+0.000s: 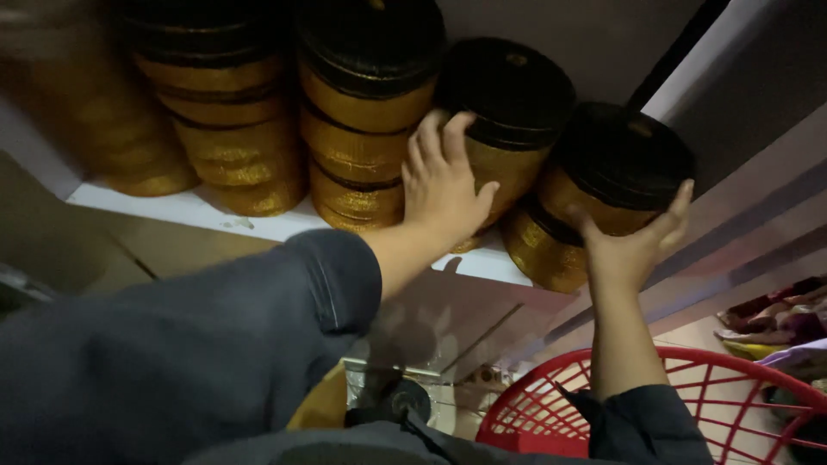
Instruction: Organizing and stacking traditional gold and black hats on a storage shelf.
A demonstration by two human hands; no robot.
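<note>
Both hands reach up to a white shelf [258,226] stacked with gold-sided, black-lidded round tins. The left hand [441,185] lies flat, fingers spread, against the side of a tilted tin [510,112] near the shelf's front edge — touching, not clamped. The right hand [633,245] cups the rightmost tin [620,164] from below (thumb and fingers wrapped around it), at the shelf's right end. A red basket [689,405] sits below.

1. Left hand [441,185]: bare, no ring or glove seen.
2. Right hand [636,245]: bare, likewise unadorned.
3. Sleeves: dark grey-blue fabric, pushed up the forearms; the left sleeve [258,327] showed a stitched cuff seam.
</note>
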